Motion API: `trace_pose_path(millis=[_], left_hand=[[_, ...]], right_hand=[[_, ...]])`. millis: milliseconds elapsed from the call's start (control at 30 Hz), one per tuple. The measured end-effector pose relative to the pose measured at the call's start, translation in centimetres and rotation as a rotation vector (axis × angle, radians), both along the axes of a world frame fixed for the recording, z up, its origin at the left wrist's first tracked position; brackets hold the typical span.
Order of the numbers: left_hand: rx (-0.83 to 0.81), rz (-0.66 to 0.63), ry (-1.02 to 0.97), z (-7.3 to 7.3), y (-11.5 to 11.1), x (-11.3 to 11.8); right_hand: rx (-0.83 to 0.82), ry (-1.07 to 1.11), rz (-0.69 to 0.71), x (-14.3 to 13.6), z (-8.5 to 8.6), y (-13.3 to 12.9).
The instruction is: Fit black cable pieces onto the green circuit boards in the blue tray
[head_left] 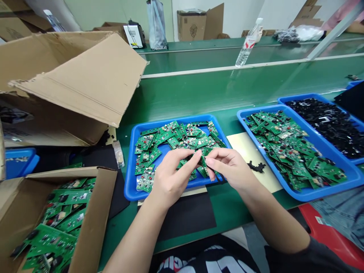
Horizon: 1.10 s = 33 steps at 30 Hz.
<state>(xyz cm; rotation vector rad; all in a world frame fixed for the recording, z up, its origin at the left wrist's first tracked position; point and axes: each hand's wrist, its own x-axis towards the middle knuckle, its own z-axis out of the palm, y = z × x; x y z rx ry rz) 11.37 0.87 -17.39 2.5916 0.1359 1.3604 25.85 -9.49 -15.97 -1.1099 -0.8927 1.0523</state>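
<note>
My left hand point(172, 176) is closed in a pinch on a small green circuit board point(203, 161), seen nearly edge-on. Closed against the same board, my right hand point(230, 167) has thumb and fingertips at its right side. A thin dark piece shows below the right fingers; I cannot make out what it is. Both hands are over the front of a blue tray point(127, 185) of loose circuit boards point(167, 132). To the right, small black parts point(256, 167) lie on a pale yellow sheet point(241, 146).
A second blue tray point(301, 195) of circuit boards stands at right, with a tray of black parts point(327, 121) behind it. At left are a cardboard box point(105, 197) of boards and a large open carton point(85, 79). A water bottle point(247, 47) stands on the back ledge.
</note>
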Motion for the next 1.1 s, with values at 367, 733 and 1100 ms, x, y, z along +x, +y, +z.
trace_pose_path(millis=[367, 733, 1100], left_hand=[[-0.054, 0.038, -0.017, 0.1, -0.4, 0.3], [-0.183, 0.056, -0.033, 0.1, -1.0, 0.7], [-0.558, -0.079, 0.042, 0.2, -1.3, 0.5]], right_hand=[[0.020, 0.031, -0.009, 0.0, -0.6, 0.1], [-0.014, 0.126, -0.008, 0.0, -0.7, 0.3], [-0.034, -0.096, -0.082, 0.2, -0.2, 0.0]])
